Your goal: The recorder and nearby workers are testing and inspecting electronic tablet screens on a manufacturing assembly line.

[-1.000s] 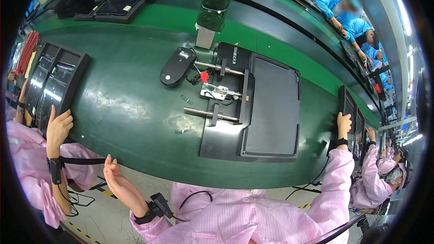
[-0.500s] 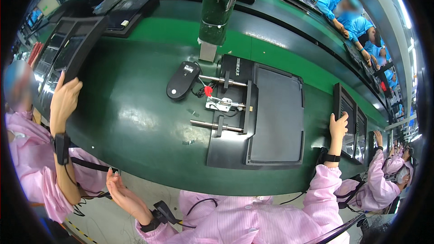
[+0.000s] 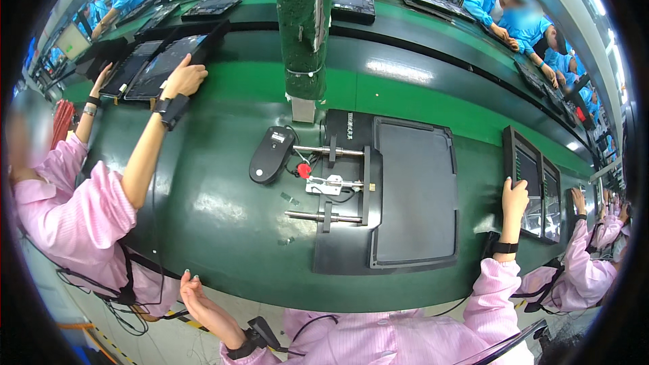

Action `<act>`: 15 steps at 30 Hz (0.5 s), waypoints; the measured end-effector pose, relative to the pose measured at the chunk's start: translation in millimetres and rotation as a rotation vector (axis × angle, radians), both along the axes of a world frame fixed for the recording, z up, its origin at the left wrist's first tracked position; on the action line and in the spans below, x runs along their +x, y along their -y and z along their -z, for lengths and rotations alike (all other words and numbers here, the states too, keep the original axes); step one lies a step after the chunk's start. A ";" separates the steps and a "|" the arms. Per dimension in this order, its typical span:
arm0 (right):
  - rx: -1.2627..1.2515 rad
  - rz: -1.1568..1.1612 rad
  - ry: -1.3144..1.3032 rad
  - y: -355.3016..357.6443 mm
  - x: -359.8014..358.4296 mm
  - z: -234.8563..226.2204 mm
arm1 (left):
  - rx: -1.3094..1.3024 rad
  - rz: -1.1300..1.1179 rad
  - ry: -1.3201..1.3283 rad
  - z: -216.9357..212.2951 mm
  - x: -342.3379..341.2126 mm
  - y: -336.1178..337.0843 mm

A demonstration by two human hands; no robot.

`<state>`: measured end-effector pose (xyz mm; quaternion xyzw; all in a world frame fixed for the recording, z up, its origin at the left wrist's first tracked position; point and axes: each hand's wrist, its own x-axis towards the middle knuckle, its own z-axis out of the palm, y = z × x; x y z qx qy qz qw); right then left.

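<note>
My right hand point(image 3: 515, 201) is closed on the near left edge of a black two-panel tray point(image 3: 508, 152), which lies at the right side of the green table. Below the table's near edge, my left hand point(image 3: 204, 303) holds nothing; its fingers are apart and loosely bent. In front of me lies a black fixture with a recessed plate point(image 3: 416, 196), two metal rods and a red-tipped toggle clamp point(image 3: 329, 184). A black computer mouse point(image 3: 272, 155) rests upside down to the left of the clamp.
A green post point(image 3: 302, 34) rises beyond the fixture. At left, a co-worker's hands hold another black tray point(image 3: 145, 71) with dark panels. To the right, another person's hand point(image 3: 579, 200) is near my tray. People in blue work along the far bench point(image 3: 399, 61).
The co-worker at left has moved their tray away from me, onto the far left part of the bench. My view has shifted slightly; my right hand stays on the black tray.
</note>
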<state>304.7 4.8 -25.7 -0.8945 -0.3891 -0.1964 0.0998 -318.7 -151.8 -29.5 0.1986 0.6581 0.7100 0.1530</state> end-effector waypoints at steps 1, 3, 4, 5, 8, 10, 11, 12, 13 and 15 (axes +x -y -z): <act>0.050 0.002 0.023 -1.5 1.5 0.9 | -0.003 -0.001 -0.012 1.1 0.9 -1.6; 0.052 0.026 0.027 -2.7 2.3 2.5 | -0.009 -0.029 -0.031 3.0 2.1 -5.0; 0.048 0.028 0.047 -3.9 1.4 2.6 | -0.013 -0.039 -0.048 4.0 2.6 -7.3; 0.033 0.030 0.063 -4.5 -0.8 2.5 | -0.030 -0.060 -0.058 4.8 3.0 -9.7; -0.029 0.050 0.110 -7.5 -16.3 -3.5 | -0.072 -0.091 -0.181 6.3 7.2 -16.5; -0.055 0.030 0.126 -8.3 -36.9 -8.4 | -0.052 0.010 -0.232 6.0 11.8 -21.9; -0.073 0.010 0.089 -7.4 -49.0 -11.8 | -0.047 0.056 -0.255 5.5 14.6 -24.8; -0.097 -0.009 0.064 -6.3 -61.3 -15.4 | -0.025 0.144 -0.209 4.8 16.1 -28.2; -0.125 -0.023 0.057 -5.0 -73.9 -18.8 | -0.044 0.181 -0.230 4.2 18.0 -31.4; -0.148 -0.085 0.003 2.1 -99.5 -23.5 | -0.072 0.242 -0.272 3.6 21.1 -37.7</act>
